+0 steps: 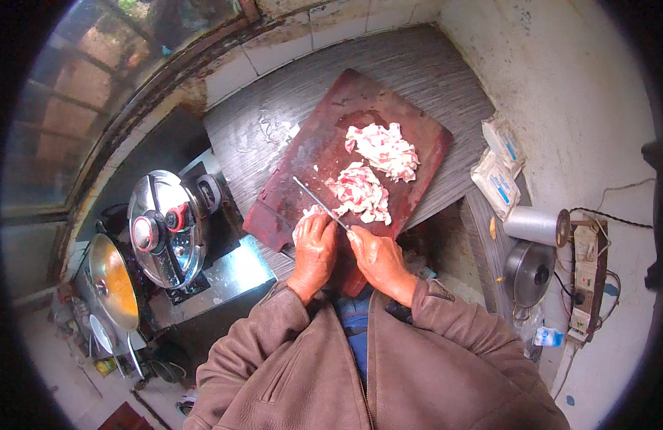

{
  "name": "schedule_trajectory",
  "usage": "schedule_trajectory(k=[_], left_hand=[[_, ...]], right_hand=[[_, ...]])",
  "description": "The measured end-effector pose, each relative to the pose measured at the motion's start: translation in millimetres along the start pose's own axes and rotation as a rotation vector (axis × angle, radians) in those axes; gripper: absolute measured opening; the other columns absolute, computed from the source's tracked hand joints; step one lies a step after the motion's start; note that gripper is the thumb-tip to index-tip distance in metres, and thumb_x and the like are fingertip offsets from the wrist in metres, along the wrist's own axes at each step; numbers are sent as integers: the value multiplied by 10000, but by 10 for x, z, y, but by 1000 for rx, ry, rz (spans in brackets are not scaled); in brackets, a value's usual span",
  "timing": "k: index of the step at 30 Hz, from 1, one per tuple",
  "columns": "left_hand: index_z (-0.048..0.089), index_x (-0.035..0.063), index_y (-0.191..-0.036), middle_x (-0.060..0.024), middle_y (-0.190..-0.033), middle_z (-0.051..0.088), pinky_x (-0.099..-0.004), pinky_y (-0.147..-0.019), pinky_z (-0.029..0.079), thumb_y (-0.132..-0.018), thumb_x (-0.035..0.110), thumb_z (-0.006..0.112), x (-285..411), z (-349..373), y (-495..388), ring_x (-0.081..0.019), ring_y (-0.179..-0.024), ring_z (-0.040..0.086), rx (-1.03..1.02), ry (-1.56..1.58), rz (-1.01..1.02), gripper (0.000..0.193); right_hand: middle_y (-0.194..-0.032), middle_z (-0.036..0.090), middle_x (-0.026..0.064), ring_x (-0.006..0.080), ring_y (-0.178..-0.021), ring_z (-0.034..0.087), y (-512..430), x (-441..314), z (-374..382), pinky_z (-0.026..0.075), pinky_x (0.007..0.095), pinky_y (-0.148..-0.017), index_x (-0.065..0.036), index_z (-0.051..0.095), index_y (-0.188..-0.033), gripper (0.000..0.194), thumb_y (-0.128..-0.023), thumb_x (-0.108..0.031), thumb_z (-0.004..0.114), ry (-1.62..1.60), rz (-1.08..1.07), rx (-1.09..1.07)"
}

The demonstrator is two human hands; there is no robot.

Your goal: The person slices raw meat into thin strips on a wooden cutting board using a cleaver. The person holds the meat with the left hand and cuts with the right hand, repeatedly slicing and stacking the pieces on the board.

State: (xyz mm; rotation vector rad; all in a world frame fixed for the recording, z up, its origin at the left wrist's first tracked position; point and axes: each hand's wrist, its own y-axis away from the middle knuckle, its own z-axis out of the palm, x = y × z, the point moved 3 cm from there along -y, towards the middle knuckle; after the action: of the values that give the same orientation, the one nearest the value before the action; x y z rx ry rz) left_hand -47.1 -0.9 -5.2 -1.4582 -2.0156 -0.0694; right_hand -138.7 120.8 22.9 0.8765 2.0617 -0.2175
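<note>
A reddish cutting board [299, 161] lies at an angle on a grey wood-patterned counter. On it are two heaps of sliced raw meat, pale and pink: one farther away [388, 150] and one nearer [361, 193]. My right hand [382, 260] grips a knife [319, 201] whose narrow-looking blade points up and to the left. My left hand [314, 252] presses on a piece of raw meat [305, 214] at the board's near left part, its fingers beside the blade. Most of the knife's handle is hidden in my right fist.
At left, a pressure cooker [167, 231] stands on the stove, with a lidded pan [114, 282] nearby. At right are white packets [495, 180], a roll of plastic film [533, 226], a dark lidded pot [530, 274] and wired sockets [585, 269] on the wall.
</note>
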Motion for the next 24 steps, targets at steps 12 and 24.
schedule_trajectory(k=[12,24], left_hand=[[637,20,-1043,-144,-1063,590,-452,-860,496,-738,-36,665,-78,-214,5,-361,-1016,569,-12,152,-36,312],[638,51,-1061,-128,-1069,583,-450,-847,491,-771,3,701,-70,-209,-63,-369,-1007,545,-63,130,-24,301]], right_hand=[[-905,675,250,408,-865,686,63,263,-167,535,433,-702,-7,642,-1172,351,-1024,-296,509,-192,141,-168],[-983,680,266,393,-933,693,161,121,-177,541,410,-754,26,634,-1195,393,-1029,-306,506,-248,170,-112]])
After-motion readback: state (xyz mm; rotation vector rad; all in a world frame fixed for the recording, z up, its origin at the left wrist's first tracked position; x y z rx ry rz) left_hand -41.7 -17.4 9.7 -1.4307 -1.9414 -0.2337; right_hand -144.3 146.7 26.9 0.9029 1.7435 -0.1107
